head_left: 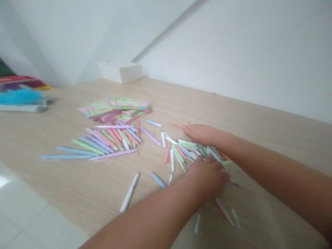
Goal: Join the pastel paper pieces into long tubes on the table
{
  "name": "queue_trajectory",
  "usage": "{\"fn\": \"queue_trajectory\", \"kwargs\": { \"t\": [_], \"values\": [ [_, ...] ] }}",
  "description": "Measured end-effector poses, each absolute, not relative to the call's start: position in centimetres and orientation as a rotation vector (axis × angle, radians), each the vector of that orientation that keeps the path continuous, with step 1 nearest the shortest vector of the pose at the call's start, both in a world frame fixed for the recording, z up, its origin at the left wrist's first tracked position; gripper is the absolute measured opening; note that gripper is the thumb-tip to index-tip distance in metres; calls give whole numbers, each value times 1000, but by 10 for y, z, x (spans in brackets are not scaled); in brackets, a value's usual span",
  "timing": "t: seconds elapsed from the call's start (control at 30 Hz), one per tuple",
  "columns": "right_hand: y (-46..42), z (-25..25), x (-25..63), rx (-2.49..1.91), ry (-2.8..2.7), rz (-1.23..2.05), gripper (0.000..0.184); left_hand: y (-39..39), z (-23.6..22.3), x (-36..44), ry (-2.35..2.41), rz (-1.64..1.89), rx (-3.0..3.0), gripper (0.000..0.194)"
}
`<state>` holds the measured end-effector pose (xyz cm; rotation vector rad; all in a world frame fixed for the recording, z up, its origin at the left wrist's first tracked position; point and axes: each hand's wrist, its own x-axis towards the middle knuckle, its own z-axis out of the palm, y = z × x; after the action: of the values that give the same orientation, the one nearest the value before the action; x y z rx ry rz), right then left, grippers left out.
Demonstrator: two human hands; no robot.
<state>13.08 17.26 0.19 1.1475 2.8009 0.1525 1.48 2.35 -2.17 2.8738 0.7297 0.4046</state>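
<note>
1. Left grip: fingers are curling downward and pressing into the loose pens. The fingertips are partly hidden, so I cannot tell whether they are pinching anything.
2. Right grip: fingers are stretching out flat and lying close together along the far side of the pile, with no pen visibly pinched.
3. Loose pastel pens: these are crossing one another beneath and between both grips, right of the counter's middle.
4. White pen and blue pen: both are lying apart, toward the counter's near edge.
5. Fanned pens: these are spreading left of the grips, just in front of stacked printed packets.
6. White box: it is sitting against the wall along the counter's back edge.
7. Risk: round barrels could be rolling off the near edge onto the tile floor if pressed sideways. Crossed pens could also be dragging neighbours along if one is pulled.
</note>
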Motion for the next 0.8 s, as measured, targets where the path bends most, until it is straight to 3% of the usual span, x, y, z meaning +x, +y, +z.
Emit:
{"fn": "queue_trajectory", "kwargs": {
  "t": [0.23, 0.37, 0.5, 0.8],
  "values": [
    [97, 25, 179, 1741, 2730, 156, 21, 26, -26, 12, 751, 472, 2906, 22],
    [23, 12, 235, 2133, 2606, -198, 15, 33, -31, 12, 742, 434, 2889, 24],
    [-35, -17, 287, 2398, 2441, -482, 22, 38, -31, 10, 731, 408, 2878, 24],
    [-50, -44, 291, 2317, 2392, -122, 24, 48, -25, -2, 848, 470, 2827, 29]
  ]
}}
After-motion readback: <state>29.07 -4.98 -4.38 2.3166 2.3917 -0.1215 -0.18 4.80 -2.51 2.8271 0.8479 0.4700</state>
